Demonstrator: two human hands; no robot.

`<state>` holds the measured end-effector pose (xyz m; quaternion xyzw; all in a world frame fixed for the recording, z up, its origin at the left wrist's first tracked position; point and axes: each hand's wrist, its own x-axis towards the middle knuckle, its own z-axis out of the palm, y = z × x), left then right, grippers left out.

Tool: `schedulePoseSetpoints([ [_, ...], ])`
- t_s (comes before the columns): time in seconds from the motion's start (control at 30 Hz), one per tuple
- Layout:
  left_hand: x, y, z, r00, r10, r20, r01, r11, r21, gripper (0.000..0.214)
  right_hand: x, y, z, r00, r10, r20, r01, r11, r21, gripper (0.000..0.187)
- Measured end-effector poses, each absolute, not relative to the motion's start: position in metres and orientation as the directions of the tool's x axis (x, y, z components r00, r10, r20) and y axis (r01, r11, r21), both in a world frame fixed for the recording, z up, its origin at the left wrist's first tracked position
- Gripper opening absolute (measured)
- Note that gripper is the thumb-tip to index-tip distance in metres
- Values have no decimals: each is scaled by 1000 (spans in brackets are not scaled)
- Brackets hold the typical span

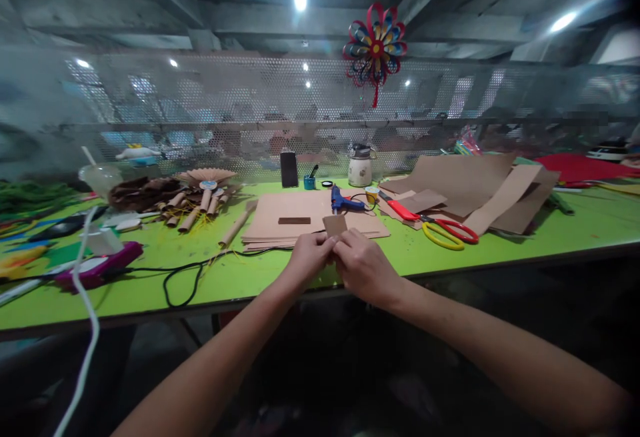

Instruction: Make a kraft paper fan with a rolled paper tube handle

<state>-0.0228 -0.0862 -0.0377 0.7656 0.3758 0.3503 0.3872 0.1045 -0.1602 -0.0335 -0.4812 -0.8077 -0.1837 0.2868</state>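
Both hands meet over the front edge of the green table, pinching a small piece of brown cardboard [335,225] that sticks up between them. My left hand [311,255] is closed on its lower left side, my right hand [367,265] on its lower right; the fingers hide its bottom part. Behind them lies a stack of brown cardboard sheets [267,213] with a dark brown strip [295,221] on top. A blue glue gun [346,201] stands on the stack, just beyond the held piece.
Scissors with red and yellow handles [450,231] and large brown paper sheets [460,180] lie to the right. At left are paper rolls [193,213], a purple power strip [100,267] and black cable [175,290]. A phone [289,170] and a jug [360,167] stand at the back.
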Motion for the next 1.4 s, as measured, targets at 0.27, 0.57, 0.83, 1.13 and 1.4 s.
schedulePoseSetpoints([
  [0.27,-50,-86,-4,790,582,193,387,-717,580,21,118,-168,6,-499,619,607,788,616,20,15],
  [0.57,-56,-79,-15,883,461,86,378,-808,452,31,147,-128,-22,-578,737,351,683,672,-287,17],
  [0.83,-57,-67,-40,827,482,291,386,-862,329,21,149,-113,-28,-560,783,272,661,619,-424,25],
  [1.13,-58,-68,-43,819,474,323,378,-869,318,21,149,-114,-37,-448,868,215,680,487,-547,12],
  [1.4,-59,-66,-47,812,464,354,361,-876,319,16,148,-109,-49,-497,769,402,650,637,-414,10],
])
